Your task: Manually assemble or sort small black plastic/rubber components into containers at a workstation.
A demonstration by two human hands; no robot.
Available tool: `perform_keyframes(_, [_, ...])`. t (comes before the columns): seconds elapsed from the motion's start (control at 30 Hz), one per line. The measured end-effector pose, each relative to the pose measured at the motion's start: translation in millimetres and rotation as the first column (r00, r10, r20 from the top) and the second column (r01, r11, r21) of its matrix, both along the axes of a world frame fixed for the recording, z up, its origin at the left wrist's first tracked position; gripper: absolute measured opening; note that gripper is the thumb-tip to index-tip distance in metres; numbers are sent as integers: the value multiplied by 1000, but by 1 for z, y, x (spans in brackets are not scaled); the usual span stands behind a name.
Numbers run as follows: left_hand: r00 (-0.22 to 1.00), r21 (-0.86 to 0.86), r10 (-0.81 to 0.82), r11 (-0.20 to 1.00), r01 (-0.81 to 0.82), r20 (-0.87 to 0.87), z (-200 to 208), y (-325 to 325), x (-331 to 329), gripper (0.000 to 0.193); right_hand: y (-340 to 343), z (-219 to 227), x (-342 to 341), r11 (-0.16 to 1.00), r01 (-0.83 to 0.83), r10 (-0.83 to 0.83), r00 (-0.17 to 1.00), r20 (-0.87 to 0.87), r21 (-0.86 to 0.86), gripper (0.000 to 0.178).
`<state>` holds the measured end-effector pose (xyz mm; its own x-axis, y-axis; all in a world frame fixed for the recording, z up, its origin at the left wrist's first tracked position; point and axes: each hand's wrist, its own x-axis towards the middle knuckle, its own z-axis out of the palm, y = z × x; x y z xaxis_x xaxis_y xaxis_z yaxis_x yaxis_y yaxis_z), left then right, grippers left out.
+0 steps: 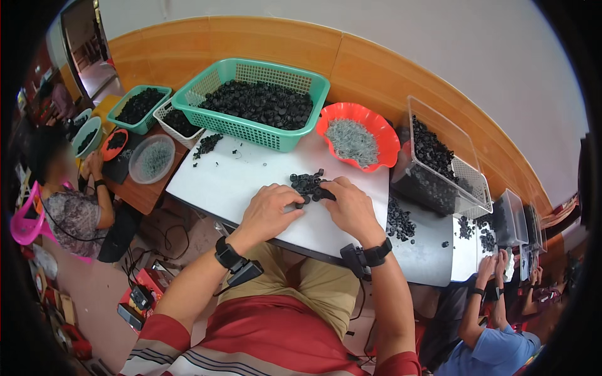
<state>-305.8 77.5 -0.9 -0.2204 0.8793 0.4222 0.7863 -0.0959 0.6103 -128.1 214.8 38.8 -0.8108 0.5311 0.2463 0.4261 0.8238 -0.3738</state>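
The fingers (287, 198) of the left hand (268, 214) are bent, thumb and forefinger drawn close together at the near left edge of a pile of small black parts (306, 182); whether a part is pinched between them I cannot tell. The right hand (348, 208) has its fingers curled down onto the right side of the same pile, and whether it grasps any part is hidden. The pile sits between the two hands on the white tabletop (219, 183). Beyond it, to the far left, stands a green basket (238, 127) filled with black pieces (260, 103); a scatter of black bits (207, 145) lies just beside its near left corner. At far right is a red scalloped bowl (389, 135) of clear pieces (352, 143), and further right a transparent bin (421, 170) containing more black parts. Both wrists wear black bands (227, 254).
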Motion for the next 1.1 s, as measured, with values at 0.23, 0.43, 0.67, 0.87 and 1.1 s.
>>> perform_keyframes(0.23, [1000, 21, -1, 1000, 1, 6, 1, 0, 0, 21, 11, -5, 9, 978, 14, -41, 991, -124, -208, 26])
perform_keyframes(0.43, [1000, 5, -2, 1000, 2, 8, 3, -1, 0, 22, 13, -8, 13, 973, 19, -71, 974, -217, -232, 28])
perform_keyframes(0.67, [1000, 24, -4, 1000, 4, 4, 1, -2, -1, 21, 8, -1, 19, 963, 66, -108, 982, -153, -261, 30])
perform_keyframes(0.87, [1000, 36, -2, 999, 2, 13, 0, -2, 0, 21, 6, -5, 27, 955, 153, -193, 971, -138, -254, 30])
perform_keyframes(1.1, [999, 39, -4, 999, 2, 33, 0, -2, -1, 19, 10, -11, 32, 967, 120, -168, 963, -209, -225, 28])
